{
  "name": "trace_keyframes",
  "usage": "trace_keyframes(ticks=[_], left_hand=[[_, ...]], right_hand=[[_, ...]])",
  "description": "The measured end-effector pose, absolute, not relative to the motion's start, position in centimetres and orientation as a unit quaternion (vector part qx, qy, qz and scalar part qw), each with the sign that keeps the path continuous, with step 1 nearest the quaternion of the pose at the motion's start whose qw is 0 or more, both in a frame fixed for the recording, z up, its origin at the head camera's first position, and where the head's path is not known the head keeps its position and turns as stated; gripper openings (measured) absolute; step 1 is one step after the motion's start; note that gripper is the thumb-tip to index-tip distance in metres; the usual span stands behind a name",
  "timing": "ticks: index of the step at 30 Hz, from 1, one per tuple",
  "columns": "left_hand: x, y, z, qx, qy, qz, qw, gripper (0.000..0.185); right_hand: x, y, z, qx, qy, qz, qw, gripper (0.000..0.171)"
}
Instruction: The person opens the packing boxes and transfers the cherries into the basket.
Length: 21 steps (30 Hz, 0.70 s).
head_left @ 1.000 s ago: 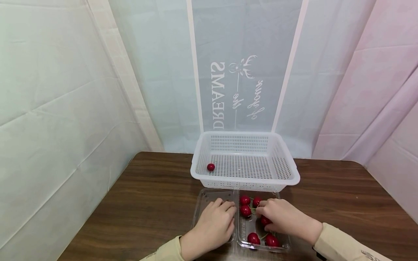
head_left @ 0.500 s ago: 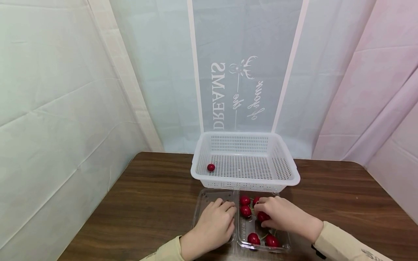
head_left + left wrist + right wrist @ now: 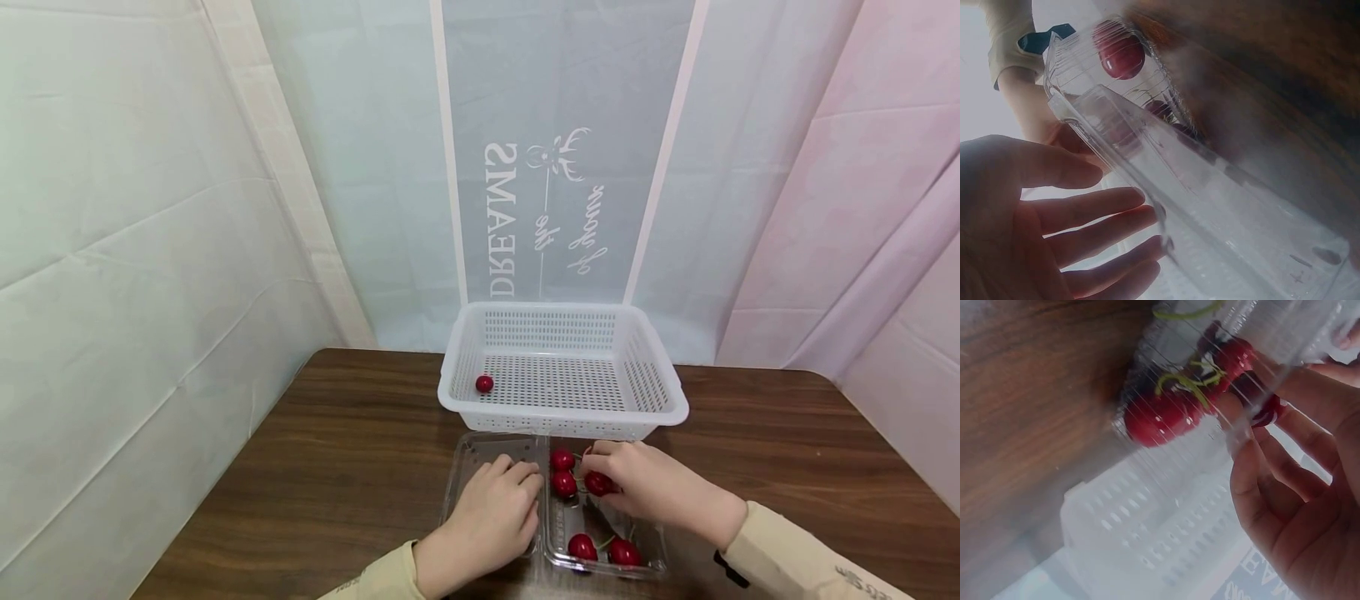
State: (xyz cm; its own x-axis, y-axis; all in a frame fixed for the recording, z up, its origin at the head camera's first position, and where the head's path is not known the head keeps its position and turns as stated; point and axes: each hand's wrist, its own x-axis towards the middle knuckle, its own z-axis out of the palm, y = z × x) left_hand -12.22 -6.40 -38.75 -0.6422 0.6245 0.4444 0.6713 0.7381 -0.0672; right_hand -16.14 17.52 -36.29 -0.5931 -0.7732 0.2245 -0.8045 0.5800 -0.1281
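Note:
A clear plastic clamshell box (image 3: 645, 568) lies open at the table's near edge, with several red cherries (image 3: 564, 484) in its right half. My left hand (image 3: 517, 482) rests flat on the open lid (image 3: 480, 454), and in the left wrist view its fingers (image 3: 1091, 215) lie straight against the clear plastic. My right hand (image 3: 607, 473) pinches one cherry (image 3: 597, 483) just above the tray; the right wrist view shows its fingertips (image 3: 1244, 419) around that cherry (image 3: 1267, 411). Behind the box stands a white perforated basket (image 3: 660, 392) holding a single cherry (image 3: 484, 383).
The brown wooden table (image 3: 337, 467) runs out to both sides of the box and basket. Pale curtains (image 3: 150, 208) close off the back and left, a pink one (image 3: 885, 208) the right. The basket (image 3: 1166, 531) sits right against the box's far edge.
My right hand has taken a cherry from the middle of the tray and lifted it a little toward the basket. The left hand has stayed on the lid.

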Motion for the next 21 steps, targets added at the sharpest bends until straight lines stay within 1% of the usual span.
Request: trace_keyframes(ticks=[2, 10, 17, 21], left_hand=[[-12.2, -6.4, -38.7, -0.359, -0.904, -0.052, 0.225, 0.018], [-12.2, -6.4, -38.7, -0.359, -0.903, -0.055, 0.230, 0.017], [-12.1, -6.4, -38.7, -0.357, -0.902, -0.054, 0.238, 0.016], [-12.1, -6.4, -38.7, -0.357, -0.903, -0.053, 0.234, 0.016]], right_hand=[[-16.2, 17.5, -36.1, 0.447, -0.883, 0.117, 0.080, 0.034], [-16.4, 17.4, -35.2, 0.448, -0.881, 0.129, 0.082, 0.037], [-16.5, 17.1, -34.5, 0.467, -0.866, 0.127, 0.128, 0.038], [-16.4, 17.0, -33.9, 0.466, -0.865, 0.124, 0.141, 0.037]])
